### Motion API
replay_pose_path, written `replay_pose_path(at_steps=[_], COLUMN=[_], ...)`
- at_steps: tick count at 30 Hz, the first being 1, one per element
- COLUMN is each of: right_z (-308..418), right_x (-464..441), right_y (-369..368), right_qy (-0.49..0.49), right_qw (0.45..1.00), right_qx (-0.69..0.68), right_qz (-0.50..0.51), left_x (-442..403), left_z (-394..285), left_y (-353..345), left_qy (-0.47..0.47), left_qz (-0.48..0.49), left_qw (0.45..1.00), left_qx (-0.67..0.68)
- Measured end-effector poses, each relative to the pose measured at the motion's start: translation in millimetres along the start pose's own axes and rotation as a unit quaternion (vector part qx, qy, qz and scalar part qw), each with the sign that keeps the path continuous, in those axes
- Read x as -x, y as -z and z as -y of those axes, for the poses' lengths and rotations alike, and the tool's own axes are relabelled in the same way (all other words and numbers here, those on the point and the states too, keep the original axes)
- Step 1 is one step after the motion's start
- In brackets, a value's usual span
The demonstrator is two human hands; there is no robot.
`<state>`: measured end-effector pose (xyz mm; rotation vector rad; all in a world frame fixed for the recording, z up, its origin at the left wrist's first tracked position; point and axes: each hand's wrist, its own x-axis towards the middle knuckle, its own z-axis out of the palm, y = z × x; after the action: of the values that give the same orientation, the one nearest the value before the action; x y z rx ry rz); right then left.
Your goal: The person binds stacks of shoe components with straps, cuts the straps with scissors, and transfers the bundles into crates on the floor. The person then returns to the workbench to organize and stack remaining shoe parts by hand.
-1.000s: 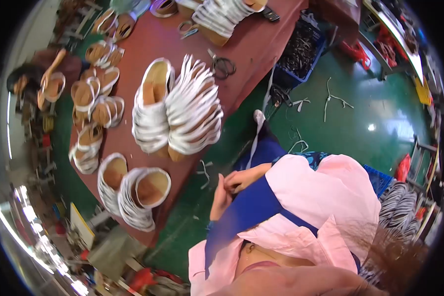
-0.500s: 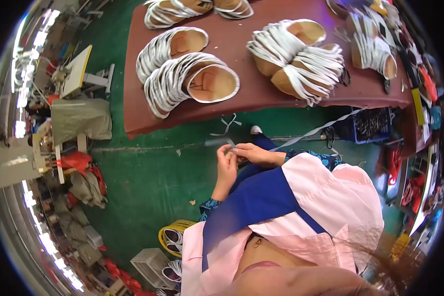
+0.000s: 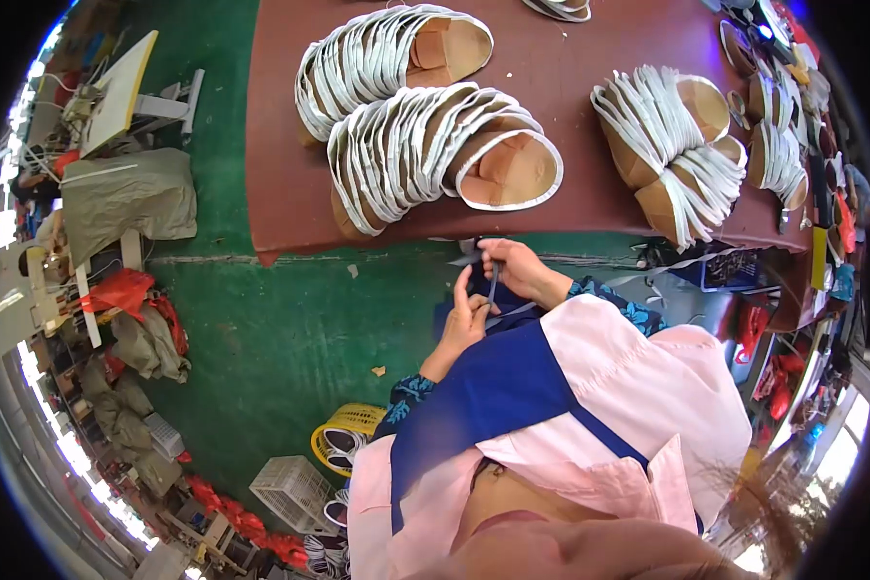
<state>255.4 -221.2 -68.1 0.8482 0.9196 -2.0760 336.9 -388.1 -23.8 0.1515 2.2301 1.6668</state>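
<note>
My left hand is in front of my blue apron, its index finger raised and the other fingers curled on a narrow grey strip. Farther forward, beside the table edge, my right hand pinches the upper end of that strip. A dark grey flat piece sticks out left of my right fingertips; its kind is unclear. Beyond my hands, a pair of shoe uppers made of many white straps lies on the brown-red table. Another white-strapped pair lies to the right.
A long pale strip runs toward a blue basket under the table's right side. At lower left stand a yellow basket with shoes and a white crate. Covered machines line the left.
My hands have moved farther apart, the right one forward and right, with the strip now stretched between them. My view has shifted, so the table's left pair looks nearer.
</note>
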Motion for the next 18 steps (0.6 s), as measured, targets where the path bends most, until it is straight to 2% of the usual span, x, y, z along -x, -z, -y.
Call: replay_pose_path(at_steps=[2, 4, 6, 8, 9, 10, 12, 13, 14, 15, 16, 17, 18], right_z=[21.6, 41.5, 54.8, 73.0, 78.0, 76.3, 65.6, 44.4, 52.9, 55.0, 61.6, 71.0, 75.8], right_x=[-8.4, -10.0, -13.6, -18.0, -27.4, -41.1, -88.5, -142.7, -136.7, -147.9, -151.4, -145.1, -146.2], right_y=[-2.9, -12.9, -15.5, -29.9, -32.3, -37.2, -44.8, -23.7, -65.7, -76.7, -90.3, -98.7, -87.9], right_qy=[0.06, 0.12, 0.255, 0.369, 0.383, 0.383, 0.388, 0.485, 0.438, 0.387, 0.333, 0.329, 0.316], right_qw=[0.998, 0.99, 0.949, 0.859, 0.8, 0.795, 0.783, 0.783, 0.853, 0.888, 0.917, 0.925, 0.931], right_qx=[-0.03, 0.002, 0.1, 0.239, 0.337, 0.349, 0.371, 0.296, 0.19, 0.137, 0.082, 0.057, 0.107], right_qz=[-0.012, -0.077, -0.157, -0.263, -0.317, -0.317, -0.315, -0.253, -0.211, -0.208, -0.202, -0.182, -0.148], left_x=[-3.6, -10.0, -20.0, -25.6, -32.2, -42.8, -67.2, -84.0, -101.8, -117.6, -128.9, -138.6, -147.5], left_z=[10.7, 11.8, 15.9, 50.9, 68.5, 79.2, 89.7, 91.0, 91.6, 93.2, 100.7, 110.4, 119.7], left_y=[16.9, 36.2, 65.7, 99.6, 124.3, 151.2, 200.3, 218.5, 234.4, 247.2, 257.4, 265.5, 271.7], left_qy=[0.052, 0.095, 0.027, 0.124, 0.174, 0.223, 0.181, 0.173, 0.166, 0.161, 0.155, 0.183, 0.18], left_qz=[0.01, 0.012, -0.026, -0.224, -0.293, -0.359, -0.316, -0.248, -0.18, -0.11, -0.041, -0.014, 0.02], left_qw=[0.998, 0.993, 0.999, 0.963, 0.931, 0.89, 0.912, 0.918, 0.915, 0.904, 0.884, 0.883, 0.883], left_qx=[0.039, 0.07, 0.016, 0.083, 0.128, 0.17, 0.19, 0.256, 0.32, 0.381, 0.44, 0.432, 0.434])
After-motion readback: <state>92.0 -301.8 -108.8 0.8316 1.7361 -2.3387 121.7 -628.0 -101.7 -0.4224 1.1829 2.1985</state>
